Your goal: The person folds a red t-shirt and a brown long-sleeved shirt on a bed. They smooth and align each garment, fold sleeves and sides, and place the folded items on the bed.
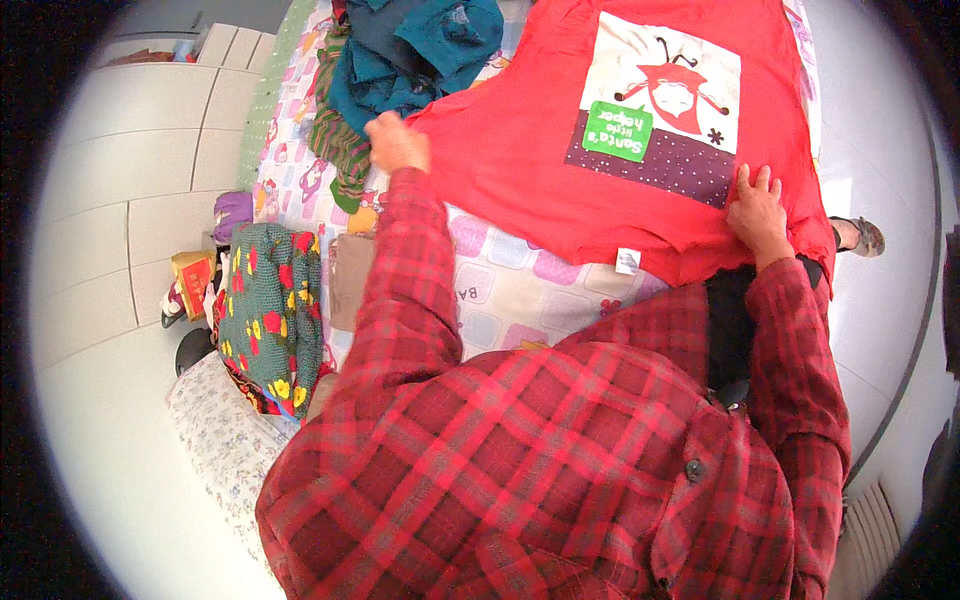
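A red cloth garment (517, 150) with a printed picture panel lies spread over the patterned bed sheet (510, 300). My left hand (399, 144) grips a corner of the garment at its left end, fingers curled in. On the garment's right part, near the panel's lower corner, my right hand (759, 208) rests flat with its fingers apart. A small white label (628, 261) sticks out at the garment's near edge. Beyond my left hand is a crumpled teal garment (420, 60), with a green striped cloth (337, 142) partly under it.
A folded green knitted piece with red and yellow flowers (262, 322) lies to the left, beside a brown folded cloth (351, 281). Past it are a purple bundle (231, 216) and a red and gold packet (195, 281). A foot in a shoe (866, 237) shows at the right.
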A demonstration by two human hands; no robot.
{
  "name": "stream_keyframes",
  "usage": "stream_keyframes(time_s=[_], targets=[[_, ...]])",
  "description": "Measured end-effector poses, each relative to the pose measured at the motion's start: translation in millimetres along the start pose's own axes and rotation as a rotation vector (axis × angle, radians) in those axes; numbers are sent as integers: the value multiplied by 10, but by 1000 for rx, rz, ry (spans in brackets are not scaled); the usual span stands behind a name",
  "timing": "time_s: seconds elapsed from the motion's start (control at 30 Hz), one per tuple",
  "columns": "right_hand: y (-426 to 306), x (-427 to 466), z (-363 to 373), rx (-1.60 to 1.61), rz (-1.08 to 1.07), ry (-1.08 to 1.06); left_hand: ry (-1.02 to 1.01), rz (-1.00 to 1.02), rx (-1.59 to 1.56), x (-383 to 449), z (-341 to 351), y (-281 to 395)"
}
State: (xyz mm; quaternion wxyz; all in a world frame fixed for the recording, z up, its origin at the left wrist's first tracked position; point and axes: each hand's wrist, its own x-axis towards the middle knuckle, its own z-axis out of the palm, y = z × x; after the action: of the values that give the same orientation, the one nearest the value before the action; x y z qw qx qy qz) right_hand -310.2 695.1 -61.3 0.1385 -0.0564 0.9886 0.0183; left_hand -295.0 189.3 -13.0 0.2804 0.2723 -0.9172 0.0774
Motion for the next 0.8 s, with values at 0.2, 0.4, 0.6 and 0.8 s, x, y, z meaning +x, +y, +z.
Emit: stream_keyframes(time_s=[0.2,0.4,0.6,0.8], targets=[[60,30,103,-28,-18,1,-301,880,-373,-1059,-164,1309],[71,-16,51,39,10,8,-475,613,-292,-875,223,1023],[13,-34,-74,93,47,-41,-543,578,-68,-525,440,157],[43,-101,-157,150,55,-51,-595,477,308,-420,338,-465]])
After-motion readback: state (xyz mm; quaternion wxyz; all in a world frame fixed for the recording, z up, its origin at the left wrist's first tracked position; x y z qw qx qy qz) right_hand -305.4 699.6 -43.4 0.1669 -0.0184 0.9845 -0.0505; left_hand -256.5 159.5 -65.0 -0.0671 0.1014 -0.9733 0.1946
